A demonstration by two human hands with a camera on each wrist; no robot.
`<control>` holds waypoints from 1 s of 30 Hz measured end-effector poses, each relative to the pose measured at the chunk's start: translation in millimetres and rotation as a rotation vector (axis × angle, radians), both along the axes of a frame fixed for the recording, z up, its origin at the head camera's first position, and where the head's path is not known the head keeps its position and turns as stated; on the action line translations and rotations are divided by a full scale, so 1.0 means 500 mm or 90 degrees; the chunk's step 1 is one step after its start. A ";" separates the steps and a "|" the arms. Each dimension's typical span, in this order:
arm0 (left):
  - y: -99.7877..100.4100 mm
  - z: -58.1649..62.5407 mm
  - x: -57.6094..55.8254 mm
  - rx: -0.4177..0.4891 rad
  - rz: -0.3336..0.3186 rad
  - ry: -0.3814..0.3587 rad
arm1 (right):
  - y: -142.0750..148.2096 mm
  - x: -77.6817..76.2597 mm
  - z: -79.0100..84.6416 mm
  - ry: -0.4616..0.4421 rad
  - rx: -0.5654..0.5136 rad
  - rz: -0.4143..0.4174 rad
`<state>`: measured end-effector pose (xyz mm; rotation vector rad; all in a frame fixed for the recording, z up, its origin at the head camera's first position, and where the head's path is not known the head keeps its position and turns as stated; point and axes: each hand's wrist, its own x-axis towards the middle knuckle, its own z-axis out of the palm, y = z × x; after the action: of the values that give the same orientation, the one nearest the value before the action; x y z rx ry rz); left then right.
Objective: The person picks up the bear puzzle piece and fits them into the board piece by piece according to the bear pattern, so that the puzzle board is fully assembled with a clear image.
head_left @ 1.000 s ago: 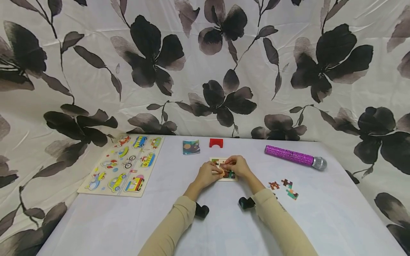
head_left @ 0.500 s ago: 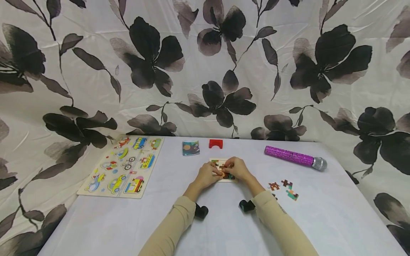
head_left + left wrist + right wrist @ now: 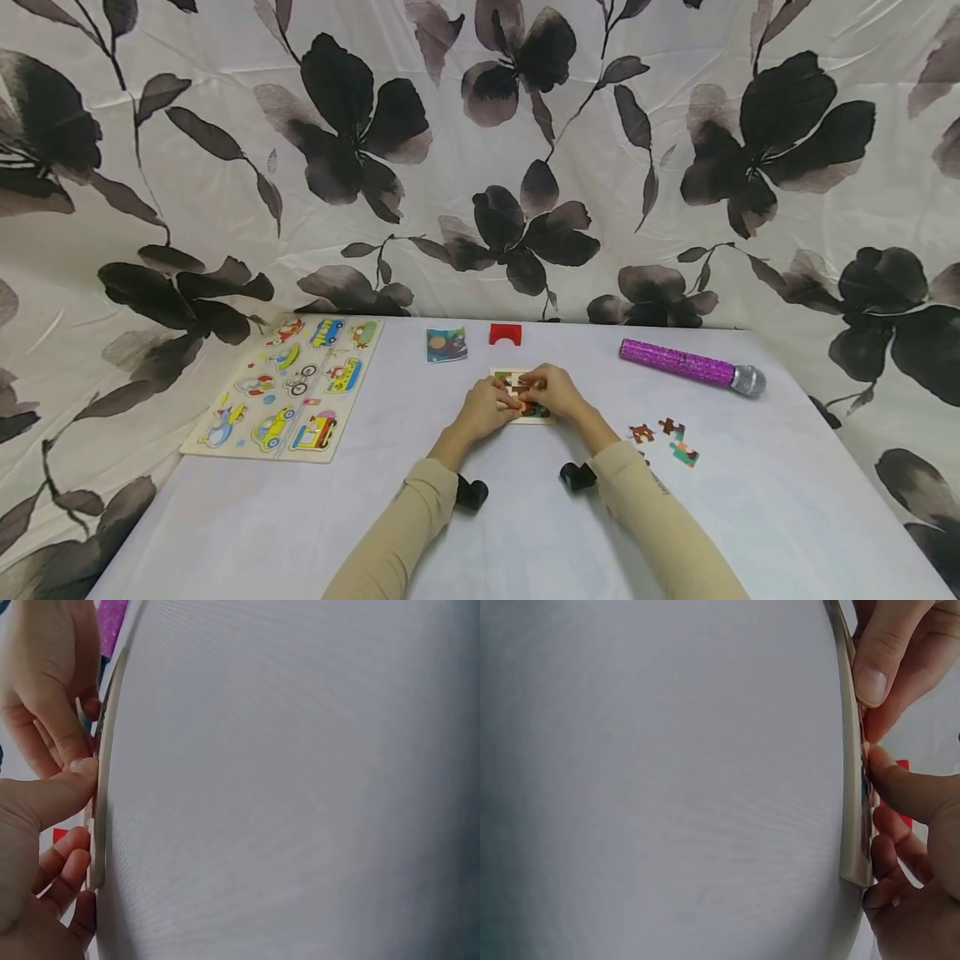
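- Nearest lie some loose jigsaw pieces (image 3: pixel 641 434) on the white desk (image 3: pixel 247 525), at the right; it is better, I think, to leave them there while one piece is being fitted.
- The left hand (image 3: pixel 483 410) lays its thumb on the puzzle, with bent fingers at the side. This hand should keep the frame steady, without pushing.
- The right hand (image 3: pixel 557 392) also has bent fingers, and its thumb touches the puzzle. I cannot tell whether either of the hands pinches a piece.
- The framed jigsaw puzzle (image 3: pixel 536 412) is between and under the hands, flat on the desk. The step seems to be fitting a piece: match tabs and picture first, then press evenly; if it resists, turn it rather than force it.
- Farther, the purple microphone (image 3: pixel 678 364) and the red arch-shaped block (image 3: pixel 506 334) stay well apart from this work.
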<state>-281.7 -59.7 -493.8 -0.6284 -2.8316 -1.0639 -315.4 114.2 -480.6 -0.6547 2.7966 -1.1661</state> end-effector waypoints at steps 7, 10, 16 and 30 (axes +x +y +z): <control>0.001 -0.004 -0.001 0.046 0.001 -0.005 | 0.004 -0.001 0.004 0.007 0.031 0.030; 0.001 -0.005 -0.001 0.055 0.004 -0.008 | 0.007 0.002 0.003 0.007 0.034 0.035; -0.001 -0.003 0.000 0.041 0.011 -0.013 | 0.017 0.020 0.012 0.072 0.050 0.117; -0.010 -0.004 0.007 0.218 0.031 -0.079 | 0.240 0.088 0.050 0.008 0.003 -0.095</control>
<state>-278.3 -64.9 -495.9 -0.4742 -2.6463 -1.5779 -271.4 233.9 -455.4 -0.4610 2.9015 -1.1808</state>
